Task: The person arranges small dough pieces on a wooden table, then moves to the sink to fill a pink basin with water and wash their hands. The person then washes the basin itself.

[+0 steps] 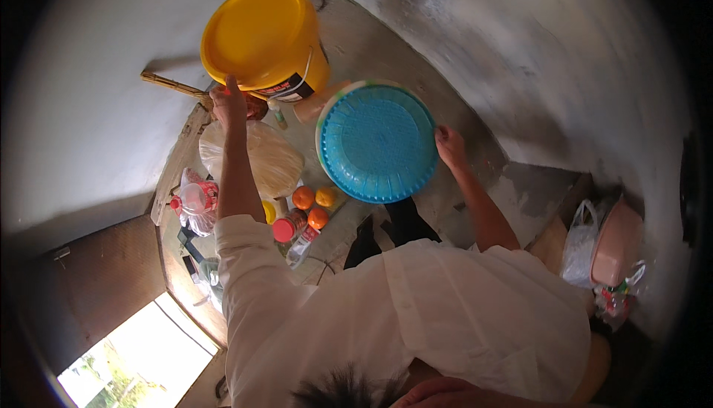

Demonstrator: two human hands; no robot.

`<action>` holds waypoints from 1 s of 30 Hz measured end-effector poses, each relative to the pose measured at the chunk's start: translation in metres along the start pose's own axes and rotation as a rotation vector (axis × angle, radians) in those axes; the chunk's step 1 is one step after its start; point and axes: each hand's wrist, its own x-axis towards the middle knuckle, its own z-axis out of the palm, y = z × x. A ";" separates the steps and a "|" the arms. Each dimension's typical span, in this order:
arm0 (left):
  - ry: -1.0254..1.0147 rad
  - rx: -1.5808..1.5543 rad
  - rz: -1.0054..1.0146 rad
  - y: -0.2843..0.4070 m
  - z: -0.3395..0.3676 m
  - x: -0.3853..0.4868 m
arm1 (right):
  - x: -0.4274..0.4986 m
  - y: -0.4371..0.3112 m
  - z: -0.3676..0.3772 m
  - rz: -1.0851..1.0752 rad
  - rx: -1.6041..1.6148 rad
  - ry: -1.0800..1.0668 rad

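My left hand (229, 106) is at the near rim of a yellow plastic bucket (318, 68), its thumb over the edge of the yellow lid (253, 23). The bucket has a wire handle and a dark label with writing. My right hand (450, 145) grips the right edge of a round, ribbed blue plastic basin or tray (381, 140). A pale, green-marked rim shows behind the blue piece at its upper left. Below my left hand, partly covered by my forearm, lies a large clear plastic bag (273, 157) with pale contents. A small bottle (277, 115) stands by the bucket.
Several orange fruits (303, 198) lie near a red-capped jar (285, 228). A red-capped plastic bottle (195, 199) is at the left. A straw hand broom (175, 85) leans by the wall. At right are a pink plastic basin (615, 246) and a plastic bag (580, 249).
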 end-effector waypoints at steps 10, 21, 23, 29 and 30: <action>-0.582 -0.268 -0.006 -0.159 0.103 -0.277 | -0.037 0.039 0.043 -0.022 0.531 0.160; -0.669 -0.821 -0.469 -0.161 0.077 -0.292 | -0.087 -0.018 0.075 0.064 0.414 0.454; -0.722 -0.774 -0.146 -0.170 0.072 -0.288 | -0.110 -0.037 0.066 -0.064 0.527 0.493; -0.669 -1.117 -0.150 -0.091 0.017 -0.297 | -0.188 -0.058 0.025 0.043 0.879 0.783; -0.669 -1.077 0.072 -0.071 -0.003 -0.315 | -0.205 -0.055 0.014 0.075 0.916 0.919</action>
